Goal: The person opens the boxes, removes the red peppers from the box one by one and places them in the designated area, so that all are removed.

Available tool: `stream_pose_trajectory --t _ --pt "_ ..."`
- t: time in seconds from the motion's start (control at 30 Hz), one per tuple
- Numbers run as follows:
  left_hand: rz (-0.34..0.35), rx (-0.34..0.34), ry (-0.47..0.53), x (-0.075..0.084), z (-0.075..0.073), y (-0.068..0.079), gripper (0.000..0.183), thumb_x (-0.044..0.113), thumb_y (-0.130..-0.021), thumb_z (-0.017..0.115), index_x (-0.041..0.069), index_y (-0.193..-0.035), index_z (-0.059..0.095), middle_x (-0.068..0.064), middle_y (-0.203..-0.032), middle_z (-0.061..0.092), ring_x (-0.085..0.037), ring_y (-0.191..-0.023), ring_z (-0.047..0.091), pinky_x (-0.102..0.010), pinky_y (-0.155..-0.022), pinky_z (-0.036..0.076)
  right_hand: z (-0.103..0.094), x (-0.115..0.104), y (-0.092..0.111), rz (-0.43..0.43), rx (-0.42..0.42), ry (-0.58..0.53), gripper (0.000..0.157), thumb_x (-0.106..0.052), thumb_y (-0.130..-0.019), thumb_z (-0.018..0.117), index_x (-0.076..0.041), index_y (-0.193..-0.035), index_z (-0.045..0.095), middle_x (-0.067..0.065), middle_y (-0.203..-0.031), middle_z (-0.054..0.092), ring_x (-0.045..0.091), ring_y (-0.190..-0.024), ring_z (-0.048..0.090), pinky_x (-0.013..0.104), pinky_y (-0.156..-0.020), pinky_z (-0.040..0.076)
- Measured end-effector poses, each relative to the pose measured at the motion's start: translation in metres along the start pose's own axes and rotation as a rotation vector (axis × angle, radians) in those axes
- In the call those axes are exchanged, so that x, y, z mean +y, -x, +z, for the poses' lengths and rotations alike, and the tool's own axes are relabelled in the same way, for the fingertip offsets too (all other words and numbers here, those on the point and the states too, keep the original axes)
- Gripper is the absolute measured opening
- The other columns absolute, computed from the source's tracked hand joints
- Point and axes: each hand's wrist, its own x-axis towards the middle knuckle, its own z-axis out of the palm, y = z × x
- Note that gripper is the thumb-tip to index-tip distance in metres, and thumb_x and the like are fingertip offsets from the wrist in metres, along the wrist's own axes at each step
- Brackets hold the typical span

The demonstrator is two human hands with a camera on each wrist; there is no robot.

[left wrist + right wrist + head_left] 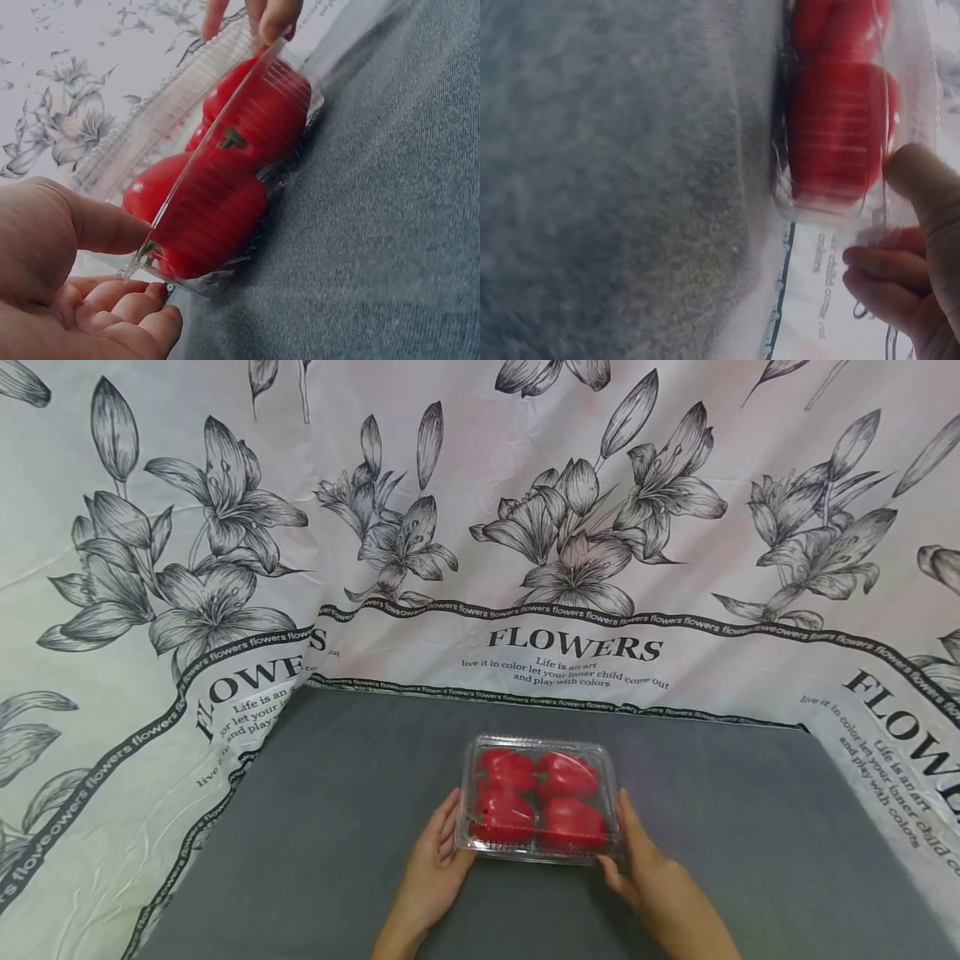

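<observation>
A clear plastic clamshell box (536,856) of red bell peppers (572,824) is between my two hands, low at the grey tabletop. My left hand (437,867) grips its left side near the front corner. In the left wrist view, the thumb presses on the box's rim (196,154) and the fingers curl beneath it. Opposite, my right hand (651,872) pinches the right edge. The right wrist view shows that thumb against the rim, with curled fingers below and a red pepper (832,139) behind the ribbed wall. The lid lies over the peppers.
The grey tabletop (337,827) spreads around the box on all sides. White cloth (405,647) printed with black lilies and the word FLOWERS hangs along the back and both sides of the table.
</observation>
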Motion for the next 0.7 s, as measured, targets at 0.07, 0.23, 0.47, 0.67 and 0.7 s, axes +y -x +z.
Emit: stream_pose_trajectory --t 0.07,0.23,0.47,0.67,0.7 --pt "0.0 -0.005 0.009 0.0 0.0 0.0 0.071 0.007 -0.104 0.065 0.0 -0.165 0.029 -0.026 -0.165 0.036 -0.04 -0.149 0.041 -0.04 -0.118 0.041 0.002 0.001 0.0 -0.06 0.053 0.026 0.109 -0.011 -0.079 0.092 -0.002 -0.164 0.027 0.026 -0.116 0.074 0.015 -0.061 0.062 0.037 -0.051 0.055" --pt "-0.005 -0.025 0.035 0.001 0.001 0.0 0.071 0.002 -0.104 0.062 0.002 -0.166 0.027 -0.025 -0.167 0.033 -0.04 -0.15 0.039 -0.037 -0.118 0.041 0.008 0.001 0.003 -0.099 0.151 0.022 0.098 -0.001 -0.073 0.085 -0.001 -0.158 0.036 0.023 -0.112 0.074 0.017 -0.062 0.056 0.04 -0.047 0.048" --pt "-0.017 -0.028 0.087 0.002 0.002 0.002 0.074 -0.002 -0.102 0.061 0.004 -0.167 0.027 -0.025 -0.168 0.032 -0.039 -0.15 0.039 -0.029 -0.114 0.043 0.015 -0.007 0.003 -0.033 0.232 0.03 0.083 0.002 -0.07 0.08 -0.001 -0.146 0.048 0.015 -0.081 0.069 0.016 -0.048 0.044 0.041 -0.039 0.038" --pt "-0.038 -0.025 0.147 0.002 0.006 -0.002 0.08 -0.011 -0.098 0.053 0.007 -0.169 0.022 -0.017 -0.173 0.024 -0.035 -0.156 0.03 -0.026 -0.115 0.04 0.006 -0.009 -0.003 -0.033 0.275 0.042 0.077 0.004 -0.07 0.075 -0.001 -0.144 0.052 0.005 -0.065 0.057 0.012 -0.047 0.034 0.035 -0.038 0.03" --pt "-0.046 -0.018 0.145 0.002 0.007 -0.003 0.082 -0.011 -0.096 0.051 0.009 -0.169 0.021 -0.015 -0.174 0.023 -0.033 -0.157 0.027 -0.027 -0.117 0.038 0.004 -0.008 -0.004 -0.041 0.281 0.042 0.077 0.005 -0.07 0.075 -0.001 -0.144 0.053 0.004 -0.066 0.056 0.011 -0.048 0.031 0.034 -0.039 0.029"
